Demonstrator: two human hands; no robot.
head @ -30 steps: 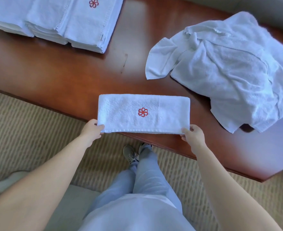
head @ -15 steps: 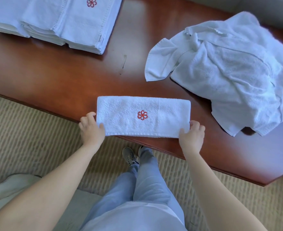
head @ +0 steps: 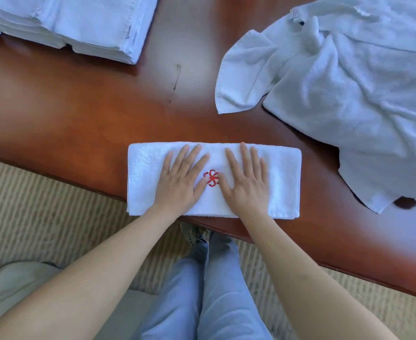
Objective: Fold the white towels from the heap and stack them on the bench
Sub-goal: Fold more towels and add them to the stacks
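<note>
Both our left hand (head: 181,182) and right hand (head: 247,184) lie flat, fingers straight, pressing the folded towel (head: 283,182) at the bench (head: 79,119) edge. Its near hem overhangs; a careless lift could drop it or undo the fold.

Your arms are bare to the lower edge of the frame, with no sleeve on either forearm, down to the left hand (head: 180,186) and right hand (head: 247,185). You wear light blue jeans (head: 216,290) at lower centre and a grey patterned shoe (head: 194,233) just above them.
</note>
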